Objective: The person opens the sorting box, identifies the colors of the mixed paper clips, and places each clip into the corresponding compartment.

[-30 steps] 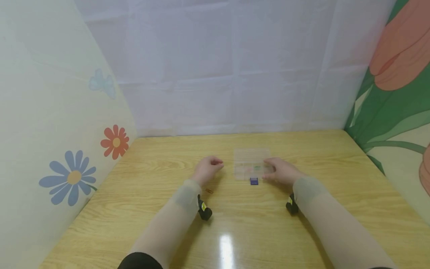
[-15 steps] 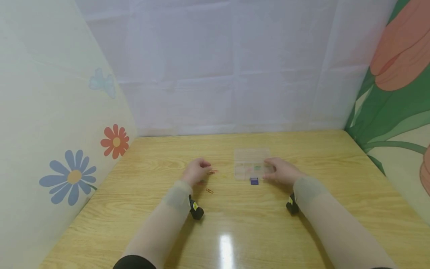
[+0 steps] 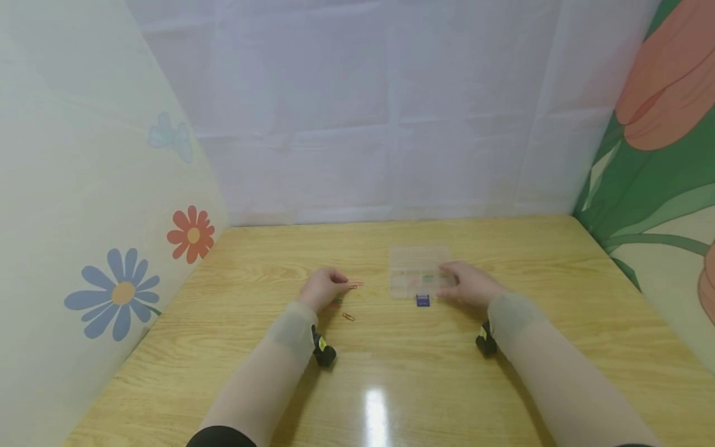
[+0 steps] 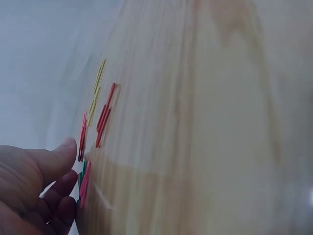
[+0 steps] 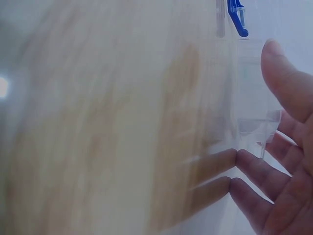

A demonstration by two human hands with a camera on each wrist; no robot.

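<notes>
— Wooden table [image 3: 424,379], pale yellow grain, fills the lower half of the head view. What do the hands do on it?

— The left hand [image 3: 323,288] sits a little left of centre, fingers curled in towards the palm. At its fingertips lie the paper clips [image 3: 354,285], a red one poking out to the right of the knuckles.

— Does it actually hold one?

— Hard to say. In the left wrist view the thumb [image 4: 59,155] lies just beside a red clip and a green and pink pair [image 4: 84,180], with two more red ones [image 4: 104,120] and a yellow one [image 4: 97,90] further up the frame, but the view is blurred and I cannot tell whether the fingers pinch anything.

— And the loose clip?

— A single orange clip [image 3: 348,316] lies alone below and to the right of that hand, apart from it.

— The other hand?

— The right hand [image 3: 471,285] rests right of centre, fingers fairly straight and spread, their tips against the right edge of the clear plastic box [image 3: 416,273]. The right wrist view shows the fingertips [image 5: 244,159] touching the table beside the box's wall [image 5: 254,132].

— Anything in the box?

— Faint green and pink bits in its compartments, too small to name. A blue clasp [image 3: 422,301] sits at its near edge, centre of the frame.
</notes>
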